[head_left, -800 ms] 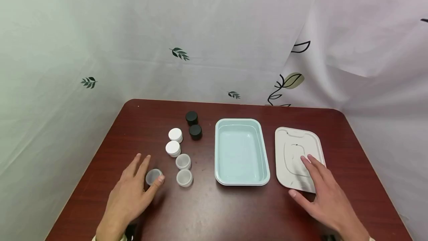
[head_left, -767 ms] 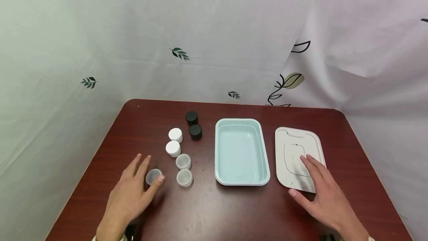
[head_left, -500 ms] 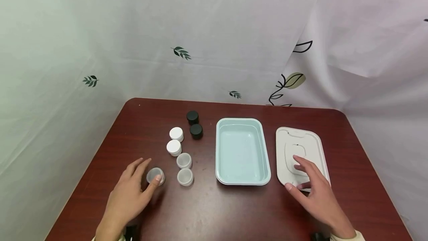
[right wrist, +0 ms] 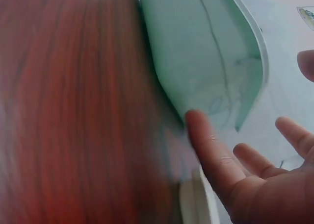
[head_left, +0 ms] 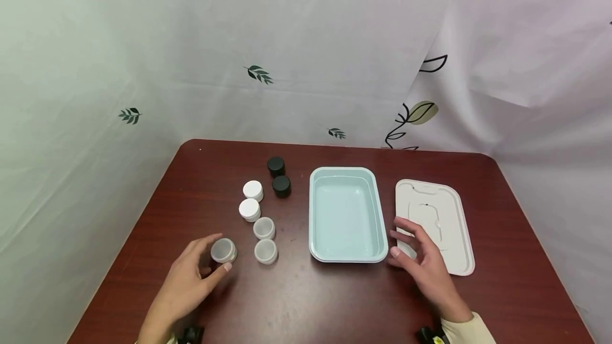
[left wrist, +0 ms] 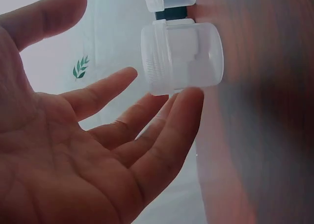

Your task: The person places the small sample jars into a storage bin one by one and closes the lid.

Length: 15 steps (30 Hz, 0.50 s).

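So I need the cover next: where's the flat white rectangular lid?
In the head view, the flat white rectangular lid lies on the table's right side, beside the pale green tray, by the right hand.

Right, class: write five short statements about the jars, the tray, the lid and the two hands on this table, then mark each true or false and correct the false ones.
1. The left hand holds a clear jar. True.
2. The pale green tray has jars inside it. False: it holds nothing; all the jars stand on the table to its left.
3. Two black-capped jars stand farther from the person than the white-capped jars. True.
4. The white lid covers the tray. False: it lies flat on the table to the tray's right.
5. The right hand grips the white lid. False: its fingers are spread by the tray's near right corner, holding nothing.
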Available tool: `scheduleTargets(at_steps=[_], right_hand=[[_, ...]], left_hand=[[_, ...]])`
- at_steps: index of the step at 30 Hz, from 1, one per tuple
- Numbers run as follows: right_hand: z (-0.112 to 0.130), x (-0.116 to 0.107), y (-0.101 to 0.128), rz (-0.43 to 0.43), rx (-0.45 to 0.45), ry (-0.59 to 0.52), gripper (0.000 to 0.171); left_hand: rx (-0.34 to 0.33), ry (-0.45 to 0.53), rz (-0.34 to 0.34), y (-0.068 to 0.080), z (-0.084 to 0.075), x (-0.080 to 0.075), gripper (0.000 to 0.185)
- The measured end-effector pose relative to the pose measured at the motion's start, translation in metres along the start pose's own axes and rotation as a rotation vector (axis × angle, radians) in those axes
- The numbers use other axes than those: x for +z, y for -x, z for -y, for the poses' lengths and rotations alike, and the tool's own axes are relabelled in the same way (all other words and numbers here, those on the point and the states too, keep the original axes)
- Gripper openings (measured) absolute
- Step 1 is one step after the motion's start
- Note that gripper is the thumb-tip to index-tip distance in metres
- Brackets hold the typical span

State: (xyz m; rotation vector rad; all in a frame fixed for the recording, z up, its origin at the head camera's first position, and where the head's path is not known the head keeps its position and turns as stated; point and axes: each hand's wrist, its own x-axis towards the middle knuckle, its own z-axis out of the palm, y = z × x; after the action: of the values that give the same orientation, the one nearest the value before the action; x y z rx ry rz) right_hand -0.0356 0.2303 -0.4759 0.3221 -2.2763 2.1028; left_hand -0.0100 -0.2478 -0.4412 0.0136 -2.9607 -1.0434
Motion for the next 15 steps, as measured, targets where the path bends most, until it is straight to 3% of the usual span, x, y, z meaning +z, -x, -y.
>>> scheduleTargets(at_steps=[6,15], right_hand=[[-0.005,0.01,-0.002,0.032,0.062,-0.097,0.059],[-0.011,0.023,0.001,0.096,0.07,-0.323,0.062]], left_hand=[[-0.006,0.09,0.021,0.0,0.006,0.004,0.07],[-0.061,0.123,0.045,-0.003,0.011,0.01,0.067]])
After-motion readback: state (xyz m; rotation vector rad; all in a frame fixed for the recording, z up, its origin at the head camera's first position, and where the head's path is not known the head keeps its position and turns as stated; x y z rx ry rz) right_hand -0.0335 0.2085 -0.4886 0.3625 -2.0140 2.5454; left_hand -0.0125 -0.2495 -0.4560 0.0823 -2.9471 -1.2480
